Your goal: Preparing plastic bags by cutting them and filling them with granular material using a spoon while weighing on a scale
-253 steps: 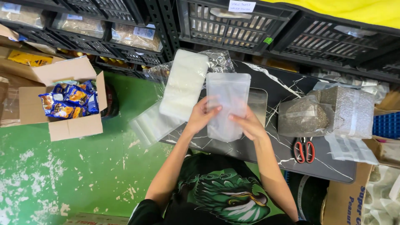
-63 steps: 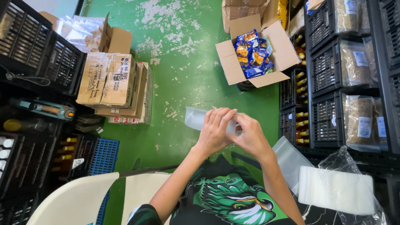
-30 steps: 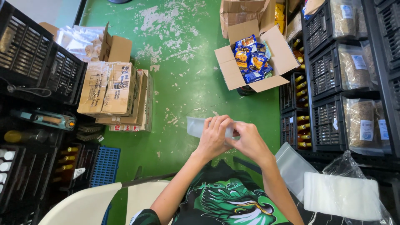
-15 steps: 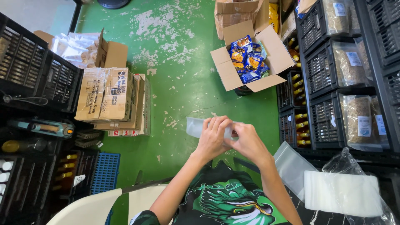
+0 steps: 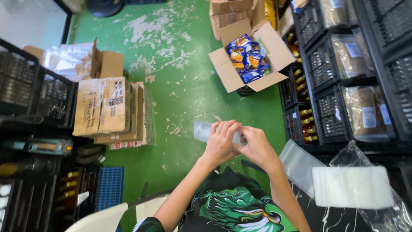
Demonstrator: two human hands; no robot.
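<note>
**Clear pouch pinched between both hands over the green floor**

Clear plastic pouch [image 5: 204,131], small, soft and translucent, is held in front of the person's chest, above the worn green painted floor [image 5: 171,64]. Its long axis runs roughly left to right, and most of its visible length sticks out beyond the left hand [image 5: 221,144], toward the left side of the view. The right hand [image 5: 257,148] meets it only at the near end, so the left hand covers more of the pouch and is the nearer of the two to its middle.

Both hands are curled, fingertips pressed together on the pouch's edge where the hands touch each other; neither is spread. Whether the pouch's mouth is open or sealed under the fingers cannot be told.

Just to the right of the right forearm, a stack of flat white pouches in a clear plastic wrap [image 5: 352,187] lies on a dark surface. Farther left, flattened brown cardboard cartons [image 5: 107,109] are piled on the floor. Farther ahead stands an open cardboard box of blue and yellow snack packets [image 5: 249,58], next to black plastic crates [image 5: 339,64] holding bagged goods.
</note>
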